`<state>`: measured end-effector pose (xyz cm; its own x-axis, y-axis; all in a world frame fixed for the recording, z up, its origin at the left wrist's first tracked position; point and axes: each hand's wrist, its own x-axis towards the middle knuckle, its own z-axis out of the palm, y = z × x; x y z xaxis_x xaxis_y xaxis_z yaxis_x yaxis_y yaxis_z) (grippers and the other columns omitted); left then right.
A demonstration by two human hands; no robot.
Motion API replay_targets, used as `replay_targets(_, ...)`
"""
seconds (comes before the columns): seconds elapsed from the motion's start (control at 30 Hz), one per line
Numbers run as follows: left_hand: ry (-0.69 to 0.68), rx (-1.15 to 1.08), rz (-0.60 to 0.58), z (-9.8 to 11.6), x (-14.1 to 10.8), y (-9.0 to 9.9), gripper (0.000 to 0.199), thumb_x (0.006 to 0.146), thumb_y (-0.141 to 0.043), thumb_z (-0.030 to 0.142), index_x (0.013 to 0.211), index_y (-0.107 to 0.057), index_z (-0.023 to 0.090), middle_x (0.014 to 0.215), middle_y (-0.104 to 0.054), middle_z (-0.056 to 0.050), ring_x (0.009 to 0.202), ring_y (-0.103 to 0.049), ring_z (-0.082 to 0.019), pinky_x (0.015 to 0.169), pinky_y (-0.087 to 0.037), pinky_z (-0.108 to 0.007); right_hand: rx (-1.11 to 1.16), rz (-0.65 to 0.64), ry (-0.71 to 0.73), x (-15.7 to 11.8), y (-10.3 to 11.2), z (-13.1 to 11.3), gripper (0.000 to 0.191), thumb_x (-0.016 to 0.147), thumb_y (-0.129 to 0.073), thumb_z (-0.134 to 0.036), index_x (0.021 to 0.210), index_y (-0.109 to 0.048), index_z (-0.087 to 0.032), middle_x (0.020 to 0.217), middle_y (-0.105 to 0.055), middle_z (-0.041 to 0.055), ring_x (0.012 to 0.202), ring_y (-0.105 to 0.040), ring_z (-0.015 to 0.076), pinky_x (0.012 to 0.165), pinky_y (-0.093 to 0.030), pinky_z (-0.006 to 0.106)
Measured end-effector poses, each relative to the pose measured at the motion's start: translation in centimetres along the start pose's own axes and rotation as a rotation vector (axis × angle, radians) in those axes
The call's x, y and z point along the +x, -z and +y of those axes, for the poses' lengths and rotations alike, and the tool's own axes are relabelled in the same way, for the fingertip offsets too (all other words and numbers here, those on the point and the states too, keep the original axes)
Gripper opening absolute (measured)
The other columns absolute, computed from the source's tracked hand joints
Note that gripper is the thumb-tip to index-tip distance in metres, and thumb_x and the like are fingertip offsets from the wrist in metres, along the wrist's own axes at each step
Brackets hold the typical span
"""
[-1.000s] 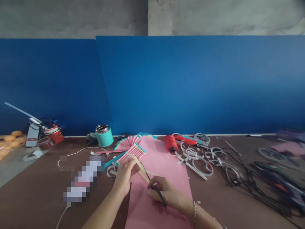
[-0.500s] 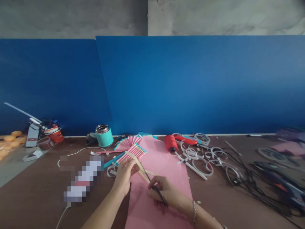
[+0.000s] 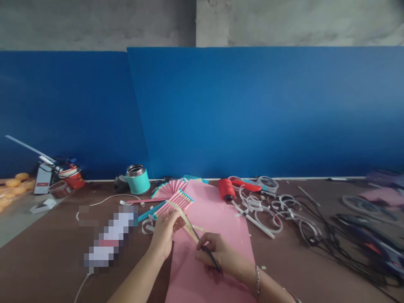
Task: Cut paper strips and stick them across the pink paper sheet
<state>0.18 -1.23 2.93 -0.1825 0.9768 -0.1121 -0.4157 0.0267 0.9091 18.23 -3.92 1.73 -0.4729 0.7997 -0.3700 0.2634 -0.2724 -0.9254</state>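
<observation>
My left hand [image 3: 164, 231] pinches a pale cream strip [image 3: 183, 216] above a large pink sheet [image 3: 217, 210]. My right hand [image 3: 217, 254] is closed round the dark handles of a pair of scissors [image 3: 210, 255], whose blades point up and left and lie against the strip. Just behind my left hand are a folded pink fan [image 3: 172, 189] with blue edges and a second pleated pink piece [image 3: 179, 203]. A red spool of thread [image 3: 226, 189] rests on the far right part of the sheet.
Curled white strips [image 3: 252, 204] and black cables [image 3: 331, 240] spread over the right side. A turquoise cup [image 3: 138, 180] stands at the back left, near a red bucket [image 3: 73, 176]. A blue board [image 3: 252, 113] rises behind the table [image 3: 57, 261].
</observation>
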Motion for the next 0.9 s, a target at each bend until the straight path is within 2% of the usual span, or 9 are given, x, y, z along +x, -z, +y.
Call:
replay_targets(0.27, 0.004, -0.004, 0.005, 0.03, 0.0, -0.02, 0.02, 0.062, -0.073, 0.032, 0.065, -0.062, 0.015, 0.068, -0.064, -0.001, 0.072, -0.063, -0.016, 0.067, -0.052, -0.026, 0.013, -0.003, 0.015, 0.1, 0.1, 0.01, 0.024, 0.071, -0.062, -0.029, 0.089, -0.053, -0.015, 0.051, -0.058, -0.0033, 0.035, -0.047, 0.0078, 0.032, -0.039, 0.017)
replay_targets(0.5, -0.001, 0.009, 0.012, 0.17, -0.03, -0.2, 0.021, 0.061, -0.073, 0.033, 0.062, -0.06, 0.016, 0.065, -0.064, 0.0, 0.069, -0.062, -0.015, 0.068, -0.052, -0.027, 0.002, 0.001, 0.009, 0.25, 0.09, 0.28, 0.026, 0.071, -0.063, -0.032, 0.089, -0.053, -0.016, 0.051, -0.058, -0.0037, 0.034, -0.048, 0.0084, 0.032, -0.04, 0.018)
replay_targets(0.9, -0.008, -0.012, -0.012, 0.13, -0.01, -0.05, 0.021, 0.063, -0.073, 0.031, 0.061, -0.06, 0.016, 0.063, -0.062, 0.001, 0.068, -0.06, -0.014, 0.07, -0.052, -0.027, -0.055, 0.011, -0.003, 0.0, 0.26, -0.25, 0.021, 0.071, -0.06, -0.029, 0.086, -0.053, -0.016, 0.05, -0.058, -0.0044, 0.031, -0.048, 0.0078, 0.028, -0.033, 0.014)
